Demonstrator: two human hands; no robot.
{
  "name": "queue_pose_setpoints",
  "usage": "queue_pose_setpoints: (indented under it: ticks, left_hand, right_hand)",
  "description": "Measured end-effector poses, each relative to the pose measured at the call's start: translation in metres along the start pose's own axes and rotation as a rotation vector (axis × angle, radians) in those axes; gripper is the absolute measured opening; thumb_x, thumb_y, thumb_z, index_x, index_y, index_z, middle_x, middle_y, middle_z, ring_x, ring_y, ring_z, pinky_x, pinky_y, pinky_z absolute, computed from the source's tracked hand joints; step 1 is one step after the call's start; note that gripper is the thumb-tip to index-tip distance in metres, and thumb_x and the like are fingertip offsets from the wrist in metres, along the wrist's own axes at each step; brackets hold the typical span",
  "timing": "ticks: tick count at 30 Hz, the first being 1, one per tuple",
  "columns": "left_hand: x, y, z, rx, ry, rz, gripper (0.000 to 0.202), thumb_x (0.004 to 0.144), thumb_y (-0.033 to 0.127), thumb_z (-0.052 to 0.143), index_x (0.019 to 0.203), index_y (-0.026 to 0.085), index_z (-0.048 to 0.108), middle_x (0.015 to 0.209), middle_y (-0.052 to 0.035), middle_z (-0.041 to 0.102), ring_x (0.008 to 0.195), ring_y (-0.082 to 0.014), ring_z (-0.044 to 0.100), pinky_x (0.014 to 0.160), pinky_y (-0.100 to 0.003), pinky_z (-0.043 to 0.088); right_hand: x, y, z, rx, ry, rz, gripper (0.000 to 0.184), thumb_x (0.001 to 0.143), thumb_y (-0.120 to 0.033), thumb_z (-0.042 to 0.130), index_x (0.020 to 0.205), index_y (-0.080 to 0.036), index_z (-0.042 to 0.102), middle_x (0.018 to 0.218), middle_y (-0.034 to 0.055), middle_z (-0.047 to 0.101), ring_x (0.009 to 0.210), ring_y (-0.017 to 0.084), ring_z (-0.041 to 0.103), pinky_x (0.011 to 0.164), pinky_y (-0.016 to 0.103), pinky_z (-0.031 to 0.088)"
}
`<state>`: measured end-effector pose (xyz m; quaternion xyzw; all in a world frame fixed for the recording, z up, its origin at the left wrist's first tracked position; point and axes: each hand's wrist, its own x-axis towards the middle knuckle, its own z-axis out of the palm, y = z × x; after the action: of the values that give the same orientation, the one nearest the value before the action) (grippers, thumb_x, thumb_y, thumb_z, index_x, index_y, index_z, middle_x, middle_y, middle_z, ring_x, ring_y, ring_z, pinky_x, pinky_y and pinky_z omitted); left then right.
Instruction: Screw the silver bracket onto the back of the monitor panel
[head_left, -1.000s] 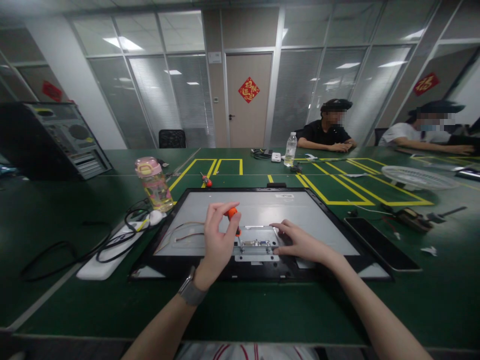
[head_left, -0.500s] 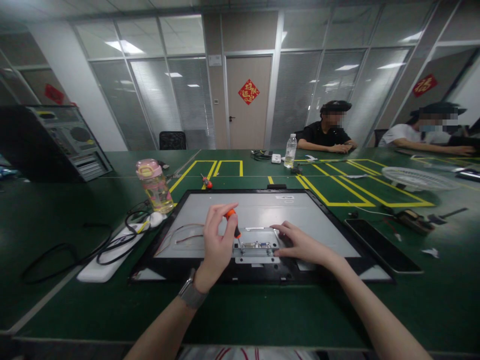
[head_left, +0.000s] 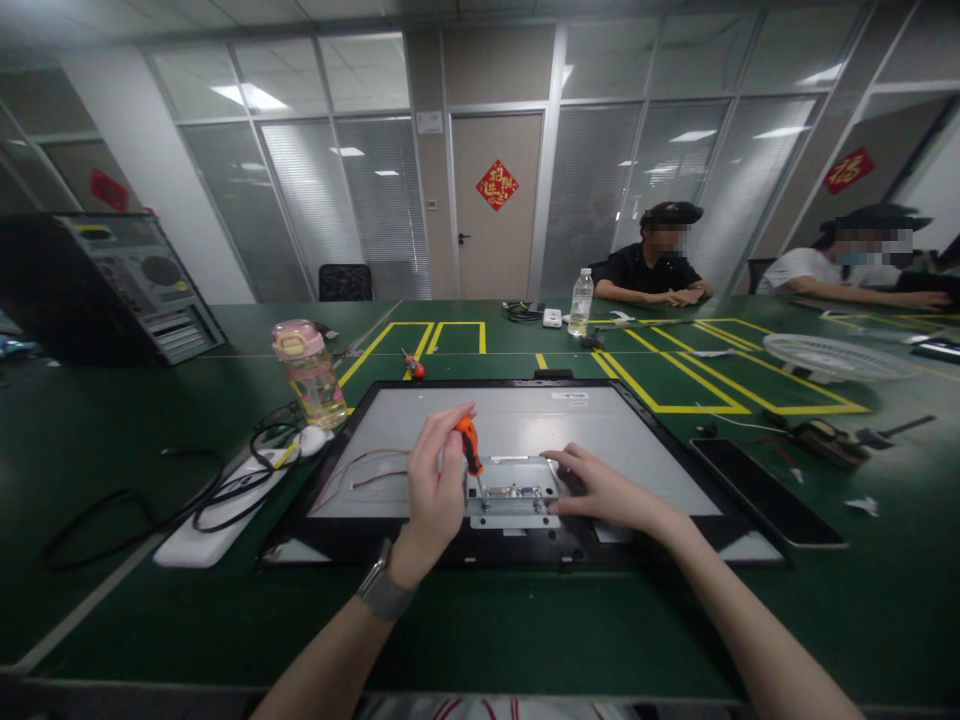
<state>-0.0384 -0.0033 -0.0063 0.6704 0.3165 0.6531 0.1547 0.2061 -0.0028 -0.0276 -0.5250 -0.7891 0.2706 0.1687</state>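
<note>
The left hand pinches the small orange-handled screwdriver between thumb and fingertips. Its thin steel shaft points down at the near-left corner of the silvery sheet-metal connector plate, which lies just right of that hand. The right hand grips nothing: it lies loose and flat, fingertips pressing the plate's right edge. The plate sits on the smooth grey metal back of a flat monitor panel with a black plastic frame, which lies on the matte green table under both hands. This looks like a screw being worked at the plate's corner. A further turn calls for the tip seated square in the screw head and the plate pinned flat. Thin wires curve across the panel left of the left hand.
</note>
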Motion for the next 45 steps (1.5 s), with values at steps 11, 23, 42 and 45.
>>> queue_pose_setpoints:
  ticks: [11, 23, 42, 45]
  left_hand:
    - [0.0001, 0.0022, 0.0005, 0.011, 0.004, 0.019, 0.027, 0.096, 0.021, 0.041, 0.112, 0.021, 0.063, 0.106, -0.0068, 0.062, 0.1, -0.0191, 0.057, 0.087, -0.033, 0.045]
    - [-0.0004, -0.0002, 0.0013, -0.002, -0.004, 0.003, 0.028, 0.096, 0.021, 0.04, 0.114, 0.021, 0.061, 0.105, -0.0071, 0.063, 0.098, -0.0188, 0.058, 0.087, -0.033, 0.045]
    - [0.002, 0.0022, 0.0026, 0.119, 0.095, 0.052, 0.016, 0.087, 0.024, 0.058, 0.1, 0.021, 0.066, 0.089, -0.0026, 0.053, 0.08, -0.0152, 0.054, 0.076, -0.028, 0.047]
    - [0.001, 0.0016, 0.0024, 0.116, 0.086, 0.023, 0.019, 0.09, 0.025, 0.053, 0.104, 0.021, 0.066, 0.092, -0.0042, 0.054, 0.085, -0.0163, 0.055, 0.079, -0.029, 0.046]
  right_hand:
    - [0.0023, 0.0038, 0.0009, -0.017, 0.008, -0.015, 0.062, 0.075, -0.04, 0.068, 0.131, -0.02, 0.05, 0.108, 0.0088, 0.052, 0.096, 0.025, 0.055, 0.088, 0.036, 0.044]
    - [0.0007, -0.0004, -0.0009, 0.001, -0.009, 0.005, 0.063, 0.075, -0.041, 0.067, 0.132, -0.021, 0.049, 0.11, 0.0082, 0.051, 0.099, 0.024, 0.055, 0.091, 0.036, 0.044]
    - [0.0011, 0.0019, 0.001, 0.002, 0.003, -0.016, 0.063, 0.075, -0.041, 0.067, 0.131, -0.019, 0.049, 0.107, 0.0077, 0.051, 0.099, 0.024, 0.055, 0.09, 0.035, 0.044]
    - [0.0005, 0.0006, 0.0007, 0.006, -0.002, -0.017, 0.062, 0.076, -0.04, 0.067, 0.131, -0.019, 0.049, 0.107, 0.0076, 0.051, 0.098, 0.023, 0.055, 0.09, 0.035, 0.044]
